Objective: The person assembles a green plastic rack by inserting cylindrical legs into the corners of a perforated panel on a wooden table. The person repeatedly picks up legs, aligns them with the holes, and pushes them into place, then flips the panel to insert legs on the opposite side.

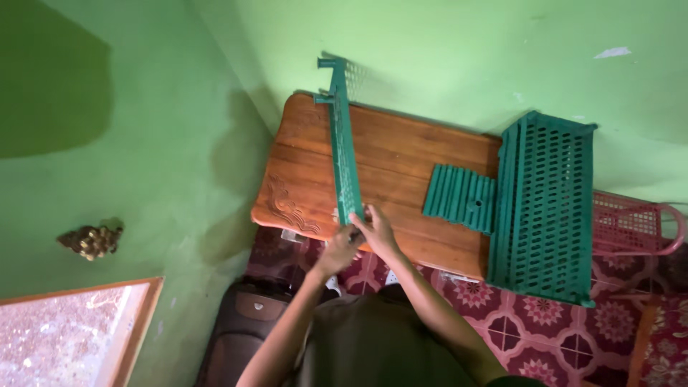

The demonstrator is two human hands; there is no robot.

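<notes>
Fingers of both my left hand (338,249) and my right hand (376,229) are curled shut around the near end of a long green perforated plastic panel (345,143), which stands on edge and runs away from me across the wooden table (401,154). Off to the right of my grip lie a small ribbed green piece (459,197) and a big green slotted rack shelf (542,208).

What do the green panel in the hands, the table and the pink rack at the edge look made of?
The long green panel, held at its near end by both hands, looks like moulded plastic: even matte colour, a regular grid of holes. The table looks like varnished wood: visible grain, plank seams, a carved scroll at one end. The pink rack is probably plastic too, with thin lattice bars, though it is partly cut off.
</notes>
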